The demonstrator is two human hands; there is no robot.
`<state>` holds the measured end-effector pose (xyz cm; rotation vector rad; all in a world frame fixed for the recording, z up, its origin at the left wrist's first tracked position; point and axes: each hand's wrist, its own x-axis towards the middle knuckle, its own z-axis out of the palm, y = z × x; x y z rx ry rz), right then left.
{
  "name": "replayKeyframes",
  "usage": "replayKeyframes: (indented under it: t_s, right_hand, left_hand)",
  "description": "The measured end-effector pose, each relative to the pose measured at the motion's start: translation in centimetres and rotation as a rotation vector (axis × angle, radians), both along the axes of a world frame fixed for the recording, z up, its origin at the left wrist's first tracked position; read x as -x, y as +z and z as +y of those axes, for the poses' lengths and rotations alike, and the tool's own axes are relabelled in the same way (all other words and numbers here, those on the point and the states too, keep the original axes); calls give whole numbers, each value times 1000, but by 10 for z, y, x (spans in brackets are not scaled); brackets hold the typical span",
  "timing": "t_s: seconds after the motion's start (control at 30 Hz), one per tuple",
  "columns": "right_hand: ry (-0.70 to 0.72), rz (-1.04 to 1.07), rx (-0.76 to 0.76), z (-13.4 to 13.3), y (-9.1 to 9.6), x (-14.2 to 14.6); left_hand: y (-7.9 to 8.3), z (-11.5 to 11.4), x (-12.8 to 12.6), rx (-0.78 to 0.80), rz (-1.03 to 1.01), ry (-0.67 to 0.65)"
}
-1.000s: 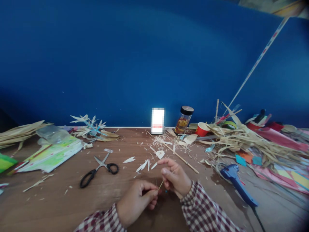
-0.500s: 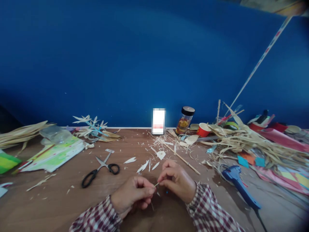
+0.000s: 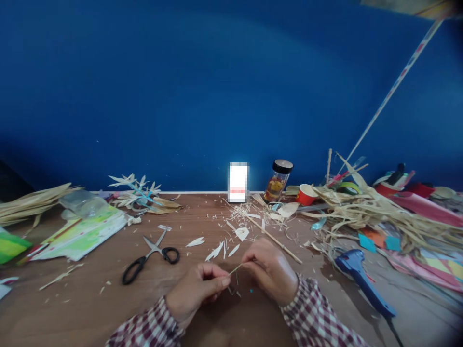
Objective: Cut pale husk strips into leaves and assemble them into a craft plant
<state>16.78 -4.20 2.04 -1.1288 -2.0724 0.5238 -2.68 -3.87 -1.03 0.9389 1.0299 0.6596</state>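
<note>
My left hand [image 3: 197, 291] and my right hand [image 3: 270, 270] meet low over the brown table [image 3: 90, 299], both in checked sleeves. Each pinches one end of a thin pale straw strip [image 3: 236, 268] stretched between the fingertips. Small pointed straw cuttings [image 3: 217, 249] lie just beyond my hands. A long thin wooden stick [image 3: 275, 239] lies slanted behind my right hand.
Black-handled scissors [image 3: 150, 256] lie to the left. A blue glue gun [image 3: 361, 279] rests at right beside a heap of dry straw [image 3: 369, 212]. At the back stand a jar [image 3: 278, 180] and red cup [image 3: 306, 194]. Green-yellow papers [image 3: 79, 233] and straw flowers [image 3: 139, 193] sit at left.
My hands have drawn slightly apart and the strip now shows stretched between them; one second ago the hands were closer, the strip held more upright.
</note>
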Motion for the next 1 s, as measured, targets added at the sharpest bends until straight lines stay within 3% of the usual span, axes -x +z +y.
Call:
replayKeyframes:
  t_s: [0.23,0.43,0.6,0.73,0.83,1.0]
  right_hand:
    - [-102,90,61,0,-2,3]
    - [-188,96,112,-6,-14,17]
    - [-191,194,265,-15,-25,35]
    - [-162,321,368,-17,-29,39]
    - [-116,396,414,-16,-29,39]
    - [-142,396,417,-16,-29,39]
  left_hand:
    - [9,-3,-5,235,-311,132]
    - [8,-4,-7,173,-275,227]
    - [1,-7,-12,-9,-245,209]
    - [0,-9,-15,-354,-7,131]
    - [3,-12,-15,-631,194,158]
    - [2,-13,-14,-844,391,241]
